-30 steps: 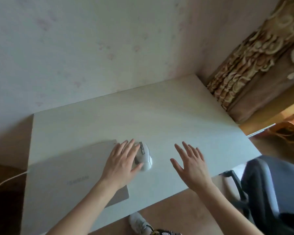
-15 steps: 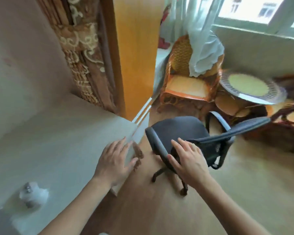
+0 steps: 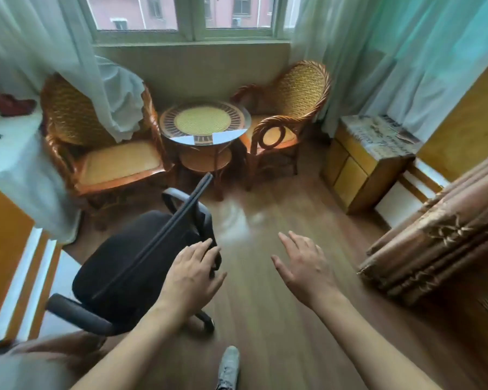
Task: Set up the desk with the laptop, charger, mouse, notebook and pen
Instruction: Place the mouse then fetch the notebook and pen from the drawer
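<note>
Hovering left hand [image 3: 190, 280] (empty), right hand [image 3: 304, 266], bare floor [image 3: 279, 319]

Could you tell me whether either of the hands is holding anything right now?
Nothing: left hand and right hand are both open and empty.

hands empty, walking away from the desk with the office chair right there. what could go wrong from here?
1. The black office chair stands right in front of the left hand; brushing it could roll it into the person's path.
2. The foot is stepping on glossy wood floor, so a quick turn could slip.
3. Neither the left hand nor the right hand holds anything, and no notebook, pen or charger is visible.
</note>
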